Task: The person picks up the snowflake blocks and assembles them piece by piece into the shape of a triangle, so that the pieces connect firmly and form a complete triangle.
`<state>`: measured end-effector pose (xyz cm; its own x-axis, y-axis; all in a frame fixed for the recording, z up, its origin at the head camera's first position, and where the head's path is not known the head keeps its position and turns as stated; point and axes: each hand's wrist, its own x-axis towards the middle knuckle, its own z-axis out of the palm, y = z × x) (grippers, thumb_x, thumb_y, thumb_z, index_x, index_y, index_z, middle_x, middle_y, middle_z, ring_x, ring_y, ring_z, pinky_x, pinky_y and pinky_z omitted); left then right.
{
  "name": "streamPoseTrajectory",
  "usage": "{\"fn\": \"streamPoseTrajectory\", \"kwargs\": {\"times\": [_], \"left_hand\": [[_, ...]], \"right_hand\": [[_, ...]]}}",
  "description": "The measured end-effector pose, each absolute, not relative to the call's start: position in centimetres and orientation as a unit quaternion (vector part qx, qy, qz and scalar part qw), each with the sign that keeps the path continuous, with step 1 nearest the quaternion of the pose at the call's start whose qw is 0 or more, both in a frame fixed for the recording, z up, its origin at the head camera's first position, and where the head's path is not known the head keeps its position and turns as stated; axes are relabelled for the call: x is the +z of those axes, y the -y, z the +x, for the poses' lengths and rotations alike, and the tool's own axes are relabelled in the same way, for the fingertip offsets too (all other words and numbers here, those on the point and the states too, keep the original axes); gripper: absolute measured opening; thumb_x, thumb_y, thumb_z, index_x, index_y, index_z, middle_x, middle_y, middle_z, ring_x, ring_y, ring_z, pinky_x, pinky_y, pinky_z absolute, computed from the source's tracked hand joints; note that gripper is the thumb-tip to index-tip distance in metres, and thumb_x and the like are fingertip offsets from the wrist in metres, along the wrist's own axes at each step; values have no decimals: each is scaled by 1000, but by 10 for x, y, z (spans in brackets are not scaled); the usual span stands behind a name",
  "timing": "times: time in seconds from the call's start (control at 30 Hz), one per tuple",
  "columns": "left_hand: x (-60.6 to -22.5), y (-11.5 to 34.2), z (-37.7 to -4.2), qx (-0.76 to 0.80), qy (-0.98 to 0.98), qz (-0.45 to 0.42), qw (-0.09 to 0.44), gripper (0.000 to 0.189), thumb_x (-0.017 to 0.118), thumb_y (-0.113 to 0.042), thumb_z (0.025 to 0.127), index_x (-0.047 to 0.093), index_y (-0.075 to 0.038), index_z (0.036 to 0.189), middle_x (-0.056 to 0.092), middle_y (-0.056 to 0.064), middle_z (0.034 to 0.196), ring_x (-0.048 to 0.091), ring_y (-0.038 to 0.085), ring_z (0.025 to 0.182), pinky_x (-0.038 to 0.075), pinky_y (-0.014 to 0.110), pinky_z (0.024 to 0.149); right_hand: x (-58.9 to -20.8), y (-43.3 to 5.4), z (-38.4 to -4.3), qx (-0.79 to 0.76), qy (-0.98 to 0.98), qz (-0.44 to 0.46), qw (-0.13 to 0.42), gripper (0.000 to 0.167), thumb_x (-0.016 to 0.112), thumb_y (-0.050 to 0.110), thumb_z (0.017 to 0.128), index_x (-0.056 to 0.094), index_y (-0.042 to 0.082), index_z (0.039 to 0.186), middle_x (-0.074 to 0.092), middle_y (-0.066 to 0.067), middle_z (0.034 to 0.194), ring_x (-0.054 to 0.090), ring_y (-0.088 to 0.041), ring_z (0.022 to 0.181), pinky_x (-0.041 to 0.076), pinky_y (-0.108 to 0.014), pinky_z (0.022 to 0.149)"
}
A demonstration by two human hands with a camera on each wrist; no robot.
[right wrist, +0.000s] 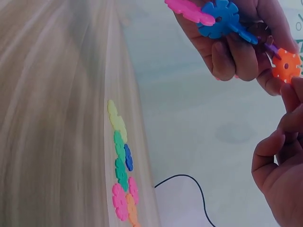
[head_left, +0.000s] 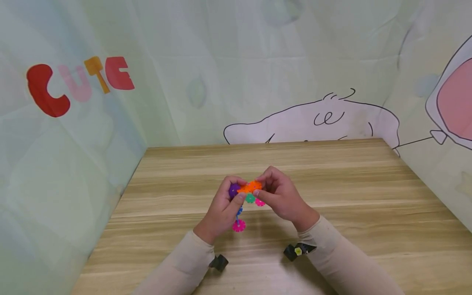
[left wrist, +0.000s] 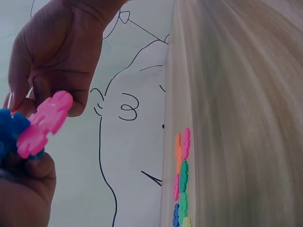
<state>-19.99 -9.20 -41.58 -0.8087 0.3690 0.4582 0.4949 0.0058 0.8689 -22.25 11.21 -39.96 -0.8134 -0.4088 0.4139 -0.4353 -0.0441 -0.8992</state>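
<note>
Slotted plastic snowflake discs, joined into a chain (right wrist: 244, 33) and held above the wood-grain table (head_left: 332, 168). My left hand (head_left: 223, 207) grips the chain by its purple disc (head_left: 234, 190); my right hand (head_left: 283, 196) pinches the orange disc (right wrist: 279, 59) between thumb and fingertips. A blue disc (right wrist: 228, 12) and a pink disc (right wrist: 189, 10) jut from the far end. I judge the pieces light, stiff, faintly springy at the slots and rather smooth. Best hold: flat faces, close to the joint, pressing in line with the slot; twisting could strain the thin petals.

Room L/R of flat discs (right wrist: 121, 174)
</note>
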Motion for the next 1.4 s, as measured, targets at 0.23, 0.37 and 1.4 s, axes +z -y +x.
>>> {"fn": "streamPoseTrajectory", "kwargs": {"times": [0.23,0.37,1.4], "left_hand": [[-416,90,-198,-627,724,-284,43,27,48,-6,109,42,0,135,55,20,120,56,27,99,54,23,91],[-418,91,-200,-629,729,-267,48,28,49,-7,109,45,-1,136,56,19,124,58,26,101,55,24,92],[-421,92,-202,-665,710,-220,75,25,49,-2,106,51,0,131,54,20,135,57,31,119,52,22,103]], "right_hand": [[-402,-112,-224,639,707,305,14,20,67,-8,96,56,-2,113,67,-17,97,62,-15,76,59,-23,68],[-404,-115,-230,611,729,309,14,29,69,-3,96,57,0,122,68,-12,94,61,-18,75,56,-24,65],[-437,-130,-253,266,933,205,-131,17,81,5,87,68,14,95,61,0,76,55,-17,71,48,-32,71]]}}
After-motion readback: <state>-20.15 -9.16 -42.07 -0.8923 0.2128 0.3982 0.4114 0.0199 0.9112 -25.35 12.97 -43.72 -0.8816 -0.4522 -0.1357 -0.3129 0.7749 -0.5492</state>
